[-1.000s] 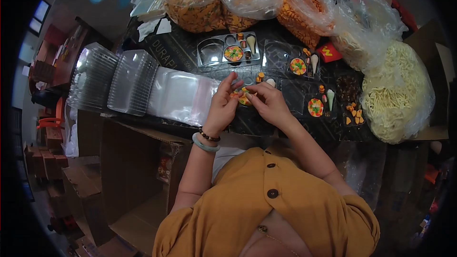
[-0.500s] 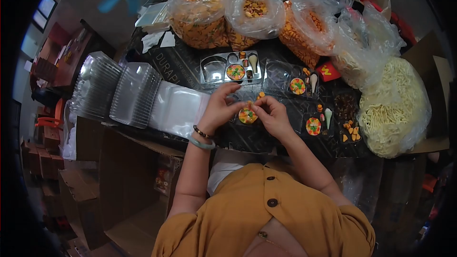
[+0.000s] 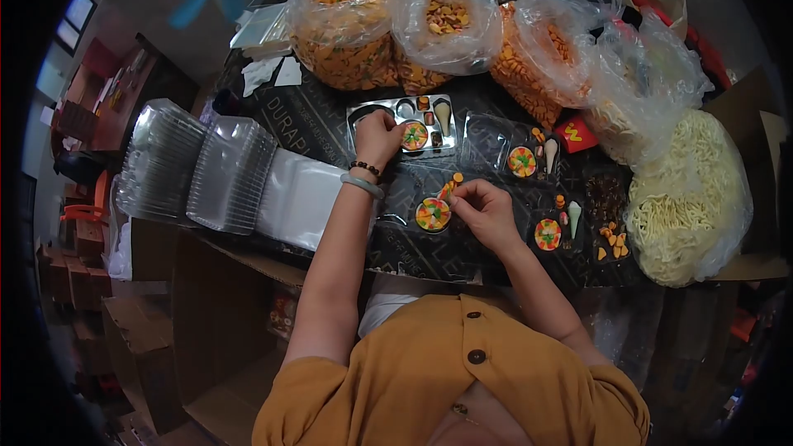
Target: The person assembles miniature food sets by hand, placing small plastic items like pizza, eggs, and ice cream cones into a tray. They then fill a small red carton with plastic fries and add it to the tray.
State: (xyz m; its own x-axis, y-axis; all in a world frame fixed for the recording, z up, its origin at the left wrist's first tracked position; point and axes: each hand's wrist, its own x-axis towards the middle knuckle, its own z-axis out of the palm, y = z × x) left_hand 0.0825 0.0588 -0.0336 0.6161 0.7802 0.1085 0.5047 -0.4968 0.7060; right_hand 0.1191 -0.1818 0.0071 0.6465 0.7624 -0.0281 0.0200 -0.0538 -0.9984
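Observation:
My left hand (image 3: pixel 378 142) reaches over the left side of a silver compartment tray (image 3: pixel 446 147), its fingers drawn together beside a round pizza-shaped candy (image 3: pixel 415 136). What its fingertips hold, if anything, is hidden. Nearer to me, my right hand (image 3: pixel 489 213) pinches with thumb and forefinger at a clear tray (image 3: pixel 396 216). Small orange and red pieces (image 3: pixel 447 190) lie by those fingertips; I cannot make out what is gripped. Another pizza-shaped candy (image 3: pixel 432 215) sits in that tray, just left of my right hand. In the silver tray, a cone-shaped piece (image 3: pixel 443 119) lies on the right.
Two more clear trays hold a pizza candy (image 3: pixel 522 162) and a pizza candy (image 3: pixel 548 234) on the right. Stacked clear plastic trays (image 3: pixel 231 169) stand left. Open bags of orange pieces (image 3: pixel 343 45) line the back; a bag of pale strands (image 3: pixel 690 202) lies right.
My left hand has moved up and left, from beside my right hand to the silver tray. My right hand stays near the clear tray, its fingertips slightly farther right. The view has shifted slightly.

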